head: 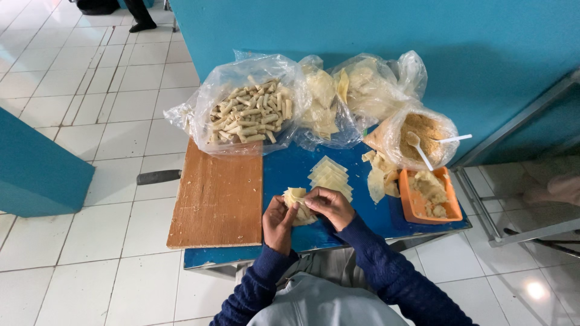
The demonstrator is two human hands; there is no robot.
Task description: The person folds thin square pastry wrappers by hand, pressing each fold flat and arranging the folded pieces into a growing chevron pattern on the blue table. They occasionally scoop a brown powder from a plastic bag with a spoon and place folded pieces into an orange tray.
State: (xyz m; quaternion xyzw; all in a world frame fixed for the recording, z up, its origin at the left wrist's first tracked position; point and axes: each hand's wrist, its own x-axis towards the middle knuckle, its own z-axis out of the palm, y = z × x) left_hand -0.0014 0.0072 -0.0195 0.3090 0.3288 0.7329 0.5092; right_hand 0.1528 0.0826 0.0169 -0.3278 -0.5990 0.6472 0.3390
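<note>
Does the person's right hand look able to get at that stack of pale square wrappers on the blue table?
Probably yes. The right hand sits just below the stack of square wrappers, with only bare blue table between them. But both it and the left hand are busy holding a folded wrapper.

Pale yellow dough wrapper (pixel 296 199) I was folding, thin and soft, its top edge bunched into pleats, lifted just above the blue table, pinched between my left hand (pixel 279 222) and my right hand (pixel 329 206), just beside the wooden board
</note>
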